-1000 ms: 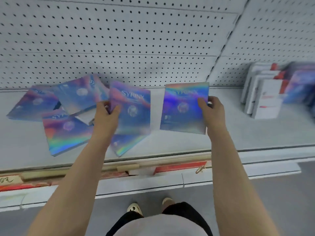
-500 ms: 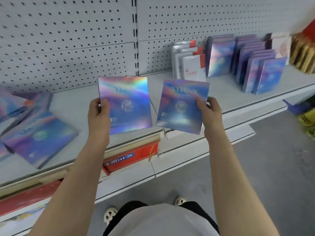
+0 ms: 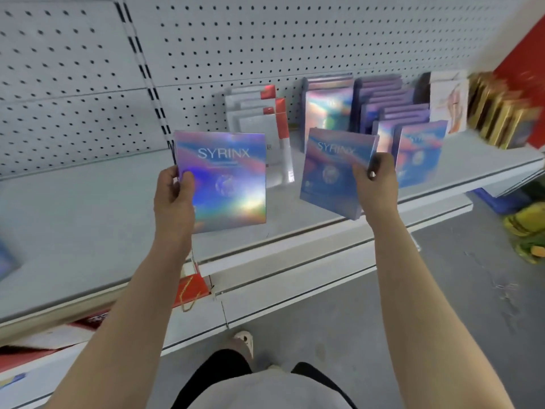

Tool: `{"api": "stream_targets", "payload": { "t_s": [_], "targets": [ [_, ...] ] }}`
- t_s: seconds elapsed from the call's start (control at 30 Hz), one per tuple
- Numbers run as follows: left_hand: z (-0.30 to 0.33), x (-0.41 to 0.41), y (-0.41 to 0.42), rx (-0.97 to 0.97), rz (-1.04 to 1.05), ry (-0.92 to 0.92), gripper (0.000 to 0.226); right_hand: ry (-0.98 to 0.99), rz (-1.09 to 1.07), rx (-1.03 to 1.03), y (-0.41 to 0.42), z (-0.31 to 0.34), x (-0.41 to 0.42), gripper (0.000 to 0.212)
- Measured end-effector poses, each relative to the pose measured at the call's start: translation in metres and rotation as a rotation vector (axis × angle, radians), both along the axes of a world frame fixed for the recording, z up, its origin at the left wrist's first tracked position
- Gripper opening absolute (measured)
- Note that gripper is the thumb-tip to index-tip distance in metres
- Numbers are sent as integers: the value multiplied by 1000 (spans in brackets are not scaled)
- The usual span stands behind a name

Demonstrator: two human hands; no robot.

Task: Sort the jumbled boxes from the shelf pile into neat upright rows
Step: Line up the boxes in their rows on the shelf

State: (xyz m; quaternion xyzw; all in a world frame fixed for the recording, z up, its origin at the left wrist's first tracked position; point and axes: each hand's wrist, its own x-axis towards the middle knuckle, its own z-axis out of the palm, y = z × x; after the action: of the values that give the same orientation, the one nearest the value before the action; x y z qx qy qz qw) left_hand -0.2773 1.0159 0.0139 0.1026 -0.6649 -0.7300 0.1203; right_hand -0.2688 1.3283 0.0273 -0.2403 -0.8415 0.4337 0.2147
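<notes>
My left hand [image 3: 174,196] grips the left edge of a holographic SYRINX box [image 3: 227,178], held upright above the grey shelf [image 3: 88,208]. My right hand [image 3: 376,184] pinches the right edge of a second SYRINX box [image 3: 330,169], tilted slightly. Just behind and to the right of it stand upright rows of the same holographic boxes [image 3: 413,143]; the front one is partly hidden by my right hand. A corner of one loose box [image 3: 7,261] from the pile shows at the far left edge.
White boxes with red corners [image 3: 259,119] stand in a row behind the held boxes. Cream boxes [image 3: 448,101] and gold ones [image 3: 498,110] stand further right. A pegboard wall [image 3: 236,48] backs the shelf. A blue bin [image 3: 498,202] and yellow-green items [image 3: 528,228] lie on the floor at right.
Both hands lifted a box off the pile and carried it rightward. The view swung right, so the pile has left the frame and the upright rows are close behind my right hand.
</notes>
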Motion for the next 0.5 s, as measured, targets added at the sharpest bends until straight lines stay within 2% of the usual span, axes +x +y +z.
{"api": "stream_targets", "payload": {
  "t_s": [0.17,0.33,0.5],
  "targets": [
    [6,-41,24,16,8,12,8,6,-1,-42,16,-3,-50,33],
    [15,-72,43,18,-6,16,9,108,157,-119,35,-8,-90,66],
    [11,-89,56,16,-16,-25,6,111,280,-2,62,-9,-127,48]
  ]
}}
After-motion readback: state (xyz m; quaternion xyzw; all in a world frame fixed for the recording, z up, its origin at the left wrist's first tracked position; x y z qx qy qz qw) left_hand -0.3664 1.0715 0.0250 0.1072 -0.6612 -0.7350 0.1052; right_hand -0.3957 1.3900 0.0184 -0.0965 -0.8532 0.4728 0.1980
